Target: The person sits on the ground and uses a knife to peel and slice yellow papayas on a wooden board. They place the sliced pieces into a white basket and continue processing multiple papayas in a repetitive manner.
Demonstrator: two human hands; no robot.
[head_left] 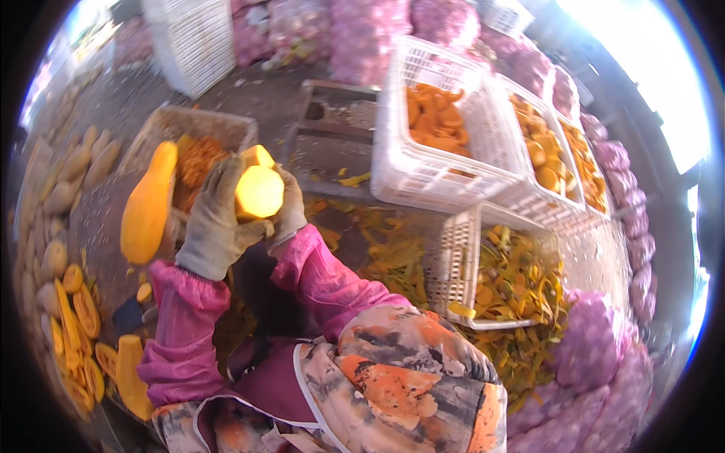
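A bright yellow piece of peeled squash [259, 193] with a flat cut face is held between my two gloved hands. Behind it shows a second yellow squash piece [257, 156], also close to my fingers. My left hand [211, 223] is closed around the left side, its thumb lying under the cut face. From the right, my right hand [290, 207] grips the piece, with most of its fingers hidden behind it. A long peeled squash [149, 204] leans beside my left hand, against a dirty bin [143, 140] holding shredded orange pulp [201, 158].
White crates [445, 181] with orange squash pieces stand at the right. A tipped crate [453, 264] holds yellow peelings [506, 260], which also litter the floor. Cut squash halves [87, 309] and unpeeled squashes [79, 162] lie left. Pink net sacks [370, 38] line the back and right.
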